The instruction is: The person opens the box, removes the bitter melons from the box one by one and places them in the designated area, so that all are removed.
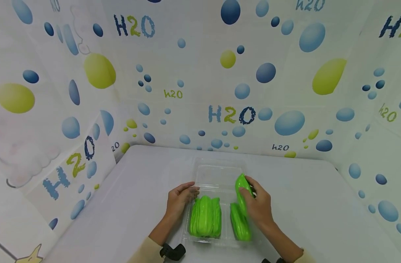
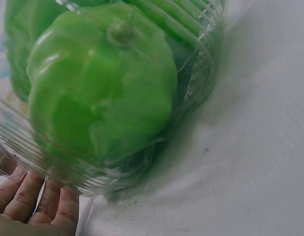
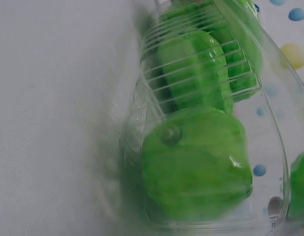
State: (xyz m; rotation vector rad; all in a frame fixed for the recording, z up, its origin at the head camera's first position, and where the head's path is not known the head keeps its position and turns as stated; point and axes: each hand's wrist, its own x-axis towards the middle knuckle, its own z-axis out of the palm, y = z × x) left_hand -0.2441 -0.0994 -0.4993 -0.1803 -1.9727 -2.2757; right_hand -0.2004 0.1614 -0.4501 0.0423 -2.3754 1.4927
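A clear plastic clamshell box lies on the table with its lid laid back behind it. My left hand pinches the box's left rim near the hinge, fingers outside the wall in the left wrist view. Several long, ribbed, glossy green gourd-like vegetables stand side by side in the left half. Another green vegetable lies in the right half. Above it, my right hand grips one more green vegetable, tilted, thumb on its near side. Clear walls partly blur the vegetables in both wrist views.
The white table extends around the box on every side. Behind and beside it rise white walls printed with blue and green ovals and H2O lettering. Dark bands sit on both wrists.
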